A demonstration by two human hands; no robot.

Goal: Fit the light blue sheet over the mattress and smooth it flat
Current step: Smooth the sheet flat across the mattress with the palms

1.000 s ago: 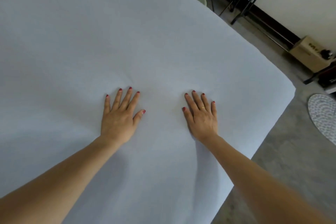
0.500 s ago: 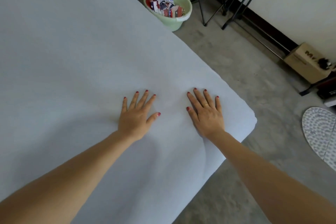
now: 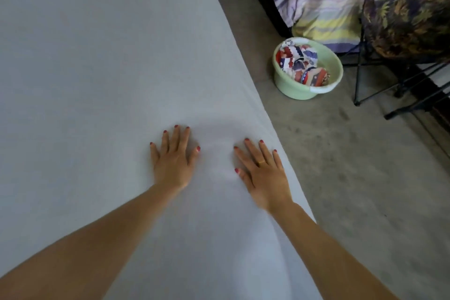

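Left hand (image 3: 174, 162) and right hand (image 3: 264, 175), fingers spread flat, have slid along the sheet (image 3: 102, 80) toward 12 o'clock; smoothing nearly complete.

Green basin (image 3: 333, 66) at 2 o'clock on the concrete floor (image 3: 353, 165), containing patterned cloth (image 3: 300, 66). Striped fabric pile (image 3: 323, 12) and folding chair (image 3: 404, 29) at 1 o'clock.

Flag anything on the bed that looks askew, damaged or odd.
Nothing stands out. The light blue sheet lies nearly flat, with only soft ripples around the left hand and right hand, both pressed flat on it. No tears or stains show.
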